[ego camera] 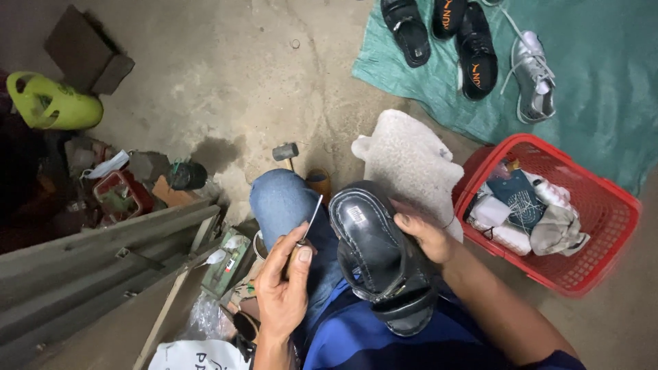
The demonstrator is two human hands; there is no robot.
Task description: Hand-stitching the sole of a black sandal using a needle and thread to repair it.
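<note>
My left hand (281, 282) grips a thin metal awl (312, 214) by its handle, with the point standing up beside my knee in blue jeans (281, 197). A black strapped sandal (375, 257) rests on my lap, sole side facing me. My right hand (426, 236) holds it by its right edge, thumb on the footbed. The awl tip is a short way left of the sandal's toe end and does not touch it.
A grey-white cloth (408, 159) lies past the sandal. A red plastic basket (606, 205) with bottles and rags sits to the right. A green sheet (603, 82) holds a black sandal (406, 31), a black sneaker (476, 58) and a silver sneaker (534, 75). A hammer (286, 152) lies on the concrete; a wooden box (103, 267) and clutter lie left.
</note>
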